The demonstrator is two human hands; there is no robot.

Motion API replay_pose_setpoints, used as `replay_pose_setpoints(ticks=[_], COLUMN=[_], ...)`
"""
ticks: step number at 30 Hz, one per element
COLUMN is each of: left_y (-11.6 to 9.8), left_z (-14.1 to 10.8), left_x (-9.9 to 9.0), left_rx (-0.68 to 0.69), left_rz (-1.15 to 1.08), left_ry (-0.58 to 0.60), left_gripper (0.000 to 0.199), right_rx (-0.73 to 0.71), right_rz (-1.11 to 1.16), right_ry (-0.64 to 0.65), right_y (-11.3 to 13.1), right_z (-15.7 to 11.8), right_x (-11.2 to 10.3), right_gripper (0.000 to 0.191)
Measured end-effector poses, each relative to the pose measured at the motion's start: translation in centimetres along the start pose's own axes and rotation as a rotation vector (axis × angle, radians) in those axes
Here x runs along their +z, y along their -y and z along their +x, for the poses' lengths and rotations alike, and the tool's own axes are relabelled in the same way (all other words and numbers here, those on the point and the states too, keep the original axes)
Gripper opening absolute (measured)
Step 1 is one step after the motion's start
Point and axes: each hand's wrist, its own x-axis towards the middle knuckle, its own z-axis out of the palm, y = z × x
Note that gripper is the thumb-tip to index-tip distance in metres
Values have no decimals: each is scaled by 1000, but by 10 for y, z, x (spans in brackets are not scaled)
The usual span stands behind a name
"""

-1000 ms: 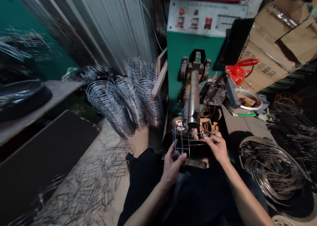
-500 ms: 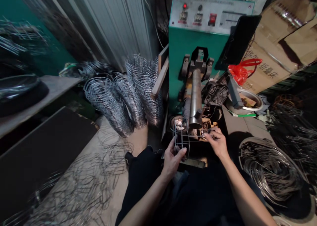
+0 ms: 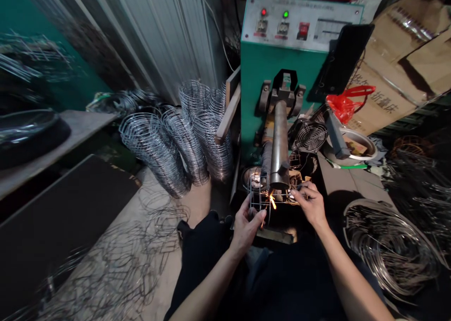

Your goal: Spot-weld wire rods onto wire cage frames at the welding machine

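Note:
Below the metal cylinder [image 3: 280, 145] of a green spot welder [image 3: 299, 60], my left hand [image 3: 247, 225] grips a small round wire frame [image 3: 260, 202]. Its thumb and fingers close around the lower left of the frame. My right hand [image 3: 312, 204] pinches the right end of thin wires that run across from the frame; the exact part between its fingertips is hard to make out. Orange sparks [image 3: 272, 200] fly at the cylinder's lower tip, between my two hands. On the welder's panel, a red and a green lamp [image 3: 286, 14] are lit.
Tall stacks of wire rings [image 3: 155, 149] stand left of the welder. Loose bent wires [image 3: 123, 260] cover the floor at the lower left. A round container of wires [image 3: 391, 246] sits at right. Behind it are a metal bowl [image 3: 369, 153], a red bag [image 3: 341, 107] and a cardboard box [image 3: 398, 77].
The green lamp has lit up and sparks have appeared under the cylinder, whose tip is lower now. Both hands keep nearly the same place and hold.

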Motion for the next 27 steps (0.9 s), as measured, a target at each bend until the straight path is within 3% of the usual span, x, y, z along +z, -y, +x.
replay_pose_setpoints(ticks=[7, 10, 12, 14, 16, 19, 22, 24, 27], left_y=[-5, -10, -10, -2, 12, 24, 11, -2, -6], left_z=[-2, -14, -31, -60, -98, -149, -151, -120, -59], left_x=[1, 4, 7, 6, -5, -46, -91, -97, -69], left_rx=[19, -6, -56, -144, -266, -461, -560, -325, 92], left_rz=[10, -23, -80, -176, -268, -209, 233, 520, 956], left_ry=[19, -1, -38, -74, -64, 99, 250, 217, 337], left_gripper=[88, 90, 92, 89, 80, 73, 54, 51, 44], right_rx=[5, -9, 10, 76, 197, 456, 597, 498, 254], right_rz=[-37, 13, 91, 114, 73, 105, 189, 143, -23], right_ry=[-12, 17, -1, -66, -100, 79, 480, 678, 703], right_y=[8, 15, 14, 6, -6, -21, -23, -19, -6], right_z=[1, -9, -29, -59, -94, -135, -142, -128, -105], right_x=[-2, -10, -18, -30, -43, -60, -61, -48, -18], right_gripper=[50, 39, 31, 50, 56, 51, 51, 49, 41])
